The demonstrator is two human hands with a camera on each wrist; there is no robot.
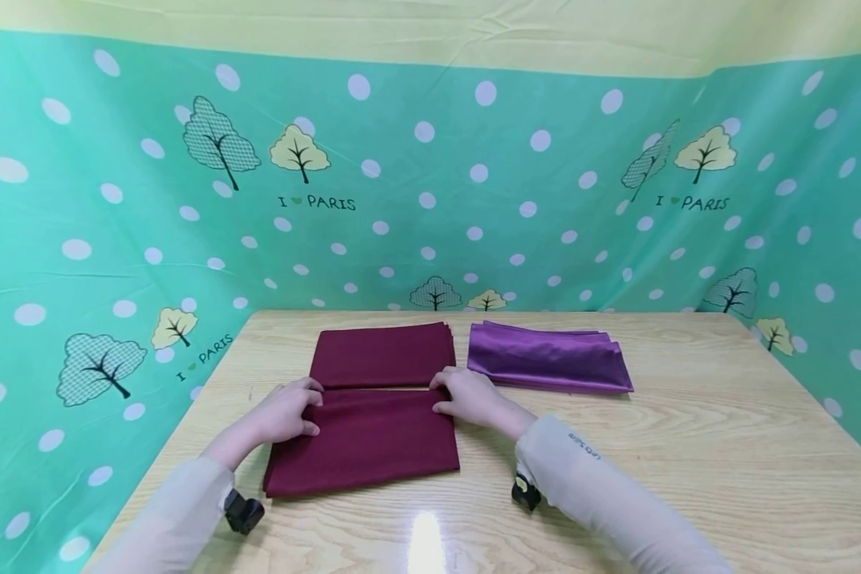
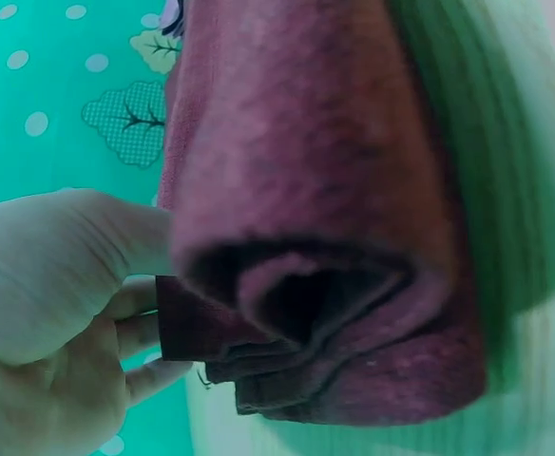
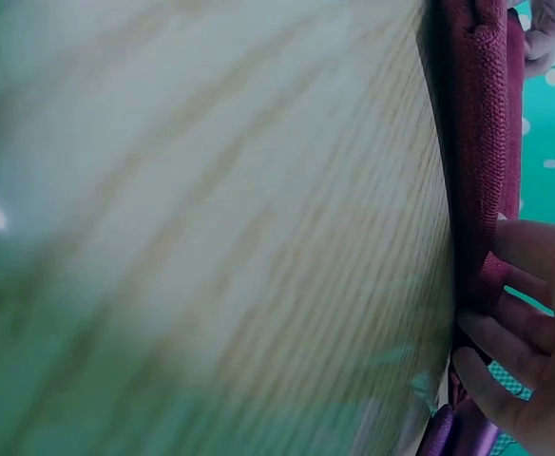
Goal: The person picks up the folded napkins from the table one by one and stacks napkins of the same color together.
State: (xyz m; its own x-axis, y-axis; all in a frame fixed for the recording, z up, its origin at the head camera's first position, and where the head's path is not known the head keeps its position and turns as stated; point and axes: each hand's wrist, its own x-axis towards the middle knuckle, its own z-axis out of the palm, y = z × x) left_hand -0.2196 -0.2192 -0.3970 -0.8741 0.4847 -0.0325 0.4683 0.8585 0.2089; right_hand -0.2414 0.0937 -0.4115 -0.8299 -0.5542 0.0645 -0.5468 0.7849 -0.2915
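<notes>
A folded maroon cloth (image 1: pixel 373 446) lies flat on the table in the head view, its layered, rolled fold end (image 2: pixel 334 285) large in the left wrist view. My left hand (image 1: pixel 287 410) rests at its far left corner, thumb and fingers apart on the edge. At the far right corner my right hand (image 1: pixel 473 396) touches the cloth, thumb on top and fingers by the far edge. In the right wrist view its fingers (image 3: pixel 506 347) stretch out fairly straight along the cloth's side. Directly behind lies a second folded maroon cloth (image 1: pixel 383 355), nearly touching the first.
A shiny purple folded cloth (image 1: pixel 548 359) lies to the right of the rear maroon cloth. Under everything is a light wood-grain table (image 1: pixel 689 454). A green dotted curtain (image 1: pixel 430 175) with printed trees hangs behind and at both sides.
</notes>
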